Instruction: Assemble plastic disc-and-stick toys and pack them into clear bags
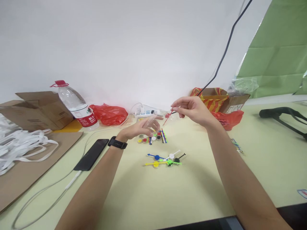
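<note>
My right hand (192, 110) pinches a red arrow spinner (167, 117) in its fingertips, raised above the table. To its left, my left hand (144, 126) reaches in with fingers stretched out and somewhat blurred; I see nothing gripped in it. Below both hands lies a group of arrow spinners on round clear bases: a blue spinner (156, 157), a yellow spinner (156, 164), a white spinner (171, 156), a black spinner (177, 160) and a green spinner (169, 162). Behind them, partly under my left hand, are loose coloured arrows (164, 136) and round pieces (144, 140).
A phone (91, 155) on a charging cable lies left of my left arm. Further back stand a large water bottle (79, 108), a cardboard box (40, 110), a red plastic bag (109, 114) and a power strip (144, 111). On the right is a black curved object (283, 112).
</note>
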Tool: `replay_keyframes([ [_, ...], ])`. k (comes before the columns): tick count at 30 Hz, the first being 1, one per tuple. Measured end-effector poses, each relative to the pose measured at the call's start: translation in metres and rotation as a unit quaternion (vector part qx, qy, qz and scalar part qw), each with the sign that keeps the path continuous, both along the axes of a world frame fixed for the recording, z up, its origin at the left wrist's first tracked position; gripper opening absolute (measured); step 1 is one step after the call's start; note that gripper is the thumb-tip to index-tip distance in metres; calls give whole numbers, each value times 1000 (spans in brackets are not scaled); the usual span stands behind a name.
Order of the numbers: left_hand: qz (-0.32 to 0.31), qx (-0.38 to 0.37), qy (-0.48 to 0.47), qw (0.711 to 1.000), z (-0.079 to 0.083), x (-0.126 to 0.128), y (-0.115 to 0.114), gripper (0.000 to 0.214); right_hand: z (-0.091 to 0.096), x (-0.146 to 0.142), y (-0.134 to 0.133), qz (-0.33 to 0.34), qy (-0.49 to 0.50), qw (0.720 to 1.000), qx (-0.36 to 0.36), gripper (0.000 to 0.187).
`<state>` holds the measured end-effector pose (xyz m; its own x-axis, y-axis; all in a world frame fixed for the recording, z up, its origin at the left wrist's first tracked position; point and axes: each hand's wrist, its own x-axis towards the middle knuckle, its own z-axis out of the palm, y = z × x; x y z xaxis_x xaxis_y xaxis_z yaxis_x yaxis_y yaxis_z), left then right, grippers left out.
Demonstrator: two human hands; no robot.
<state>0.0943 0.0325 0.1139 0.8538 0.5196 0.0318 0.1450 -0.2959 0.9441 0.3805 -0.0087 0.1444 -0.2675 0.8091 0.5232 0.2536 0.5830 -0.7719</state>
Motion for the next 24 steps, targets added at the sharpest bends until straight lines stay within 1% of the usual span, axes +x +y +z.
replay_keyframes([
  [4,16,10,29,999,3,1,-2,74,0,0,-2,9,-62,998,-13,29],
  [8,27,27,51,998,2,-1,-2,72,-2,0,0,13,-81,997,-17,29],
  [10,25,27,57,998,0,-3,1,71,-5,3,3,0,-92,996,-22,32],
  [12,27,28,66,997,-1,-6,4,72,-10,9,8,-24,-144,989,-29,28],
  [14,34,33,70,996,-1,-10,7,73,-16,14,13,-31,-245,968,-49,18],
  [17,46,45,77,995,0,-16,11,74,-24,14,18,17,-385,915,-117,11],
  [20,64,55,98,992,1,-21,13,76,-32,0,20,86,-448,873,-172,13],
  [24,86,61,107,989,3,-25,11,76,-46,-38,17,191,-484,834,-182,19],
])
